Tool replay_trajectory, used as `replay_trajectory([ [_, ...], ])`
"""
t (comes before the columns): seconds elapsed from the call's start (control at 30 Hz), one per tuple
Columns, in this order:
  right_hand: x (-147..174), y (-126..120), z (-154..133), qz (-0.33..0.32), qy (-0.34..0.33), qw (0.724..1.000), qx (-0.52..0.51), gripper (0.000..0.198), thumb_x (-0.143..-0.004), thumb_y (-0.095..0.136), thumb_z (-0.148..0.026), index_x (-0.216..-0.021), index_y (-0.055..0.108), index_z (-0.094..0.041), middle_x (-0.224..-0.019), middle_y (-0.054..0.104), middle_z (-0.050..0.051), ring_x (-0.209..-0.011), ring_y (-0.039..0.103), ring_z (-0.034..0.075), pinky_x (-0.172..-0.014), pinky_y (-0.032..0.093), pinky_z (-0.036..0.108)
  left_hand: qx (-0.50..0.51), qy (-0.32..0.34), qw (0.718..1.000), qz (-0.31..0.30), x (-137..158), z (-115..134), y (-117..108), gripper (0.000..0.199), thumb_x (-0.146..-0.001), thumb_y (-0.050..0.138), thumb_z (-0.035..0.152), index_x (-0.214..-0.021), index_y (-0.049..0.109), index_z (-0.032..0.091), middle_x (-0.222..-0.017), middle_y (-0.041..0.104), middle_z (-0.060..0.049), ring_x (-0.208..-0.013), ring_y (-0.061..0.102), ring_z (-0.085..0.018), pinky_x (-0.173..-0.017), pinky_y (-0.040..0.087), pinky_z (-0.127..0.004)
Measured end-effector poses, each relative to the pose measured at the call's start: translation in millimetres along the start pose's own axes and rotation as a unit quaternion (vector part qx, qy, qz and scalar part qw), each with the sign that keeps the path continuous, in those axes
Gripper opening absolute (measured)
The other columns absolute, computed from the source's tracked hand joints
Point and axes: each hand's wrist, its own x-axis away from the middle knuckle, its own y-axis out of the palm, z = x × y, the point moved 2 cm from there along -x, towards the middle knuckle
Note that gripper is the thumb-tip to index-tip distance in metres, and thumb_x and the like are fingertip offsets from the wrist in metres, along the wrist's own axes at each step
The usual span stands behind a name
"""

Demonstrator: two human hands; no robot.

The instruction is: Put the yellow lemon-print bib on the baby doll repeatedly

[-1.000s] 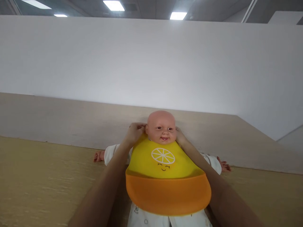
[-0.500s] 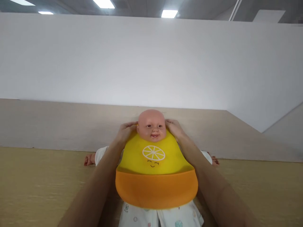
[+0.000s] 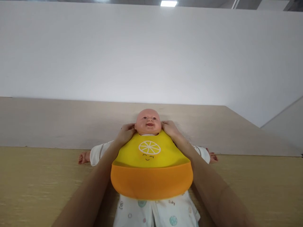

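1. Two bare forearms [image 3: 87, 186] reach in from the near edge, flanking the white printed trousers [image 3: 134, 211] of a doll [image 3: 148, 121].
2. Just beyond, a bib [image 3: 151, 163] covers the doll's chest, its orange pocket [image 3: 151, 183] nearest and its yellow part farther up (a citrus slice and a small smile are printed there).
3. Wood-look table [image 3: 42, 186] surface spreads left and right; the doll's white sleeves [image 3: 96, 155] stretch out to both sides.
4. At the bib's far end, the left hand [image 3: 126, 132] and right hand [image 3: 169, 127] sit on either side of the doll's neck, touching the bib's upper corners, fingers partly curled; their tips are hidden, so I cannot tell how firmly they grip.
5. Farther back runs a grey-beige band [image 3: 59, 121], then a white partition [image 3: 142, 53], with one bright ceiling light [image 3: 168, 3] above.
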Motion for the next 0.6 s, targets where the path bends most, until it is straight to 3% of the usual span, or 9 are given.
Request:
replay_trajectory([
  [0.27,2.3,-2.6,-1.6,0.005,-0.014,0.997,0.078,0.022,-0.063,0.045,-0.036,-0.05,0.048,-0.018,-0.045,0.04,-0.004,-0.049,0.038,0.01,-0.049,0.026,0.024,-0.054,-0.01,0.998,0.007,-3.6,-8.0,-2.6,0.039,-0.063,0.057,0.036,-0.091,0.074,0.014,-0.094,0.073,-0.008,-0.09,0.063,-0.026,-0.077,0.048,-0.032],
  [0.6,3.4,-2.2,3.1,0.051,-0.054,0.988,0.136,0.019,-0.062,0.042,-0.022,-0.054,0.059,-0.015,-0.057,0.059,0.001,-0.062,0.053,0.014,-0.055,0.033,0.023,-0.083,-0.047,0.993,0.069,-2.5,-9.4,-9.3,0.032,-0.064,0.054,0.032,-0.082,0.075,0.016,-0.086,0.073,-0.004,-0.086,0.063,-0.022,-0.074,0.046,-0.029],
])
